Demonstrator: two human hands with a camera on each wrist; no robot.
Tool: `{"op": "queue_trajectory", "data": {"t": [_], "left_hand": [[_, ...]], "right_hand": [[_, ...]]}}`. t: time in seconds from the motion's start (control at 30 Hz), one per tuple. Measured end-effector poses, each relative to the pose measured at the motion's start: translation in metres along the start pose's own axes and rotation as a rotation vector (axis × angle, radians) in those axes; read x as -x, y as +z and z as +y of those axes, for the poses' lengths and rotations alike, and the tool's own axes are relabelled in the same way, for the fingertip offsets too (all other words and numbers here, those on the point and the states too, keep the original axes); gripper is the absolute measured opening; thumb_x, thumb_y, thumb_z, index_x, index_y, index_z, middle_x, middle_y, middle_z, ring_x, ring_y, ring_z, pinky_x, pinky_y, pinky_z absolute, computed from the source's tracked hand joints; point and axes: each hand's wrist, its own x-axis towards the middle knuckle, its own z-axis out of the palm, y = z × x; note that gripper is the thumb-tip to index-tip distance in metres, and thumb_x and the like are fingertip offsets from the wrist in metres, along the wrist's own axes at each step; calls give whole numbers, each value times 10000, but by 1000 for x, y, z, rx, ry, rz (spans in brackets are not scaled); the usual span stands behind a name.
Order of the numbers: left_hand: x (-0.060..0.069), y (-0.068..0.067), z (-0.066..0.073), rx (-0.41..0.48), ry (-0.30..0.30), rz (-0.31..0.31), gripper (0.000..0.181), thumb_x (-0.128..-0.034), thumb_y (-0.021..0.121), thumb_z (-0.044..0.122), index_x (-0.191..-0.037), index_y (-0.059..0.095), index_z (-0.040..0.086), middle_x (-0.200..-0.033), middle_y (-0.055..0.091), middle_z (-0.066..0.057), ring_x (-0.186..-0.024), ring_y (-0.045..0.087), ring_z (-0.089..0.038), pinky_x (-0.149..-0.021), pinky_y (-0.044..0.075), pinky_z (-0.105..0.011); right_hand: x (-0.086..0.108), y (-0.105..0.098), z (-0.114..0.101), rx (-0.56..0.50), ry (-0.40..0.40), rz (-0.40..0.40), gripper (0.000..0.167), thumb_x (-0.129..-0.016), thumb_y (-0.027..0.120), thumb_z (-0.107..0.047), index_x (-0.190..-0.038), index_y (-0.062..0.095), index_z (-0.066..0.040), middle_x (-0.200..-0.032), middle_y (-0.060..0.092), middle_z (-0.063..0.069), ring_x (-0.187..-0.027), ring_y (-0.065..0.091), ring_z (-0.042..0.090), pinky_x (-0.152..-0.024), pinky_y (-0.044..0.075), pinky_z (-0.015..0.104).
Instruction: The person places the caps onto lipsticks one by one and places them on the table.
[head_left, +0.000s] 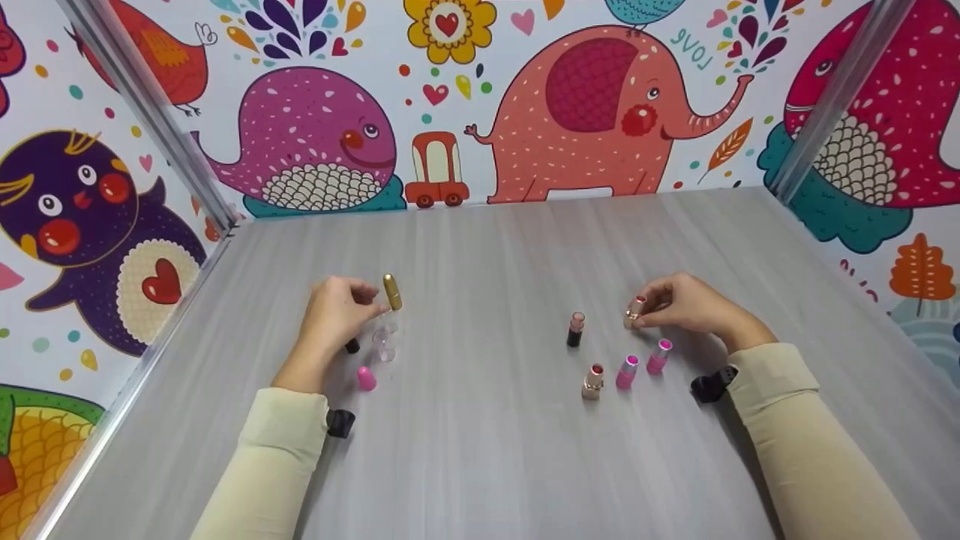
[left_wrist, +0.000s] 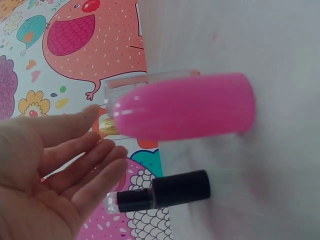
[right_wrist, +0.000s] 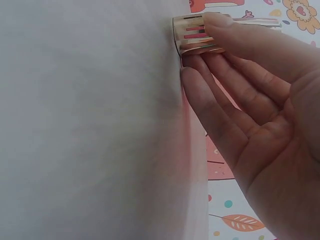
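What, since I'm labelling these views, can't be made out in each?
Head: part of the black tube, hidden by the left hand; any print on the pink lipsticks, too small; upper sleeves, cut off by the bottom edge.
Left wrist: lower part of the gold cap, hidden behind the pink cap.
Right wrist: part of the held lipstick, covered by the right hand.

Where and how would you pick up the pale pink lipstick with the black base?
I'd take the lipstick low, fingers on opposite sides of its black base, coming in from the person's left. It stands upright with its tip bare on top, so gripping high could smear it, and the other uncapped lipsticks are farther right.
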Motion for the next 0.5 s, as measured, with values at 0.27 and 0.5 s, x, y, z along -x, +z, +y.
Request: {"op": "queue_trajectory", "data": {"t": [0.27, 0.5], "left_hand": [[-6, 9, -2, 43, -48, -85, 284, -963, 802, 111, -1204, 761, -34, -1167, 741, -210, -1080, 689, -350, -1007, 586, -482], [-7, 12, -7, 50, -50, -82, 259, -942, 808, 61, -1180, 767, -32, -1117, 739, -199, -1022, 677, -325, -976, 598, -478]], "right_hand": [[0, -1, 2, -4, 24, -3, 224, -907, 880, -188, -1085, 805, -73, -1028, 770, 69, -958, 670, 235, -841, 554, 163], [-1, 0, 4, -13, 15, -18, 221, -904, 882, -193, -1069, 799, -72, -1009, 770, 61, -932, 647, 216, -829, 548, 180]]}}
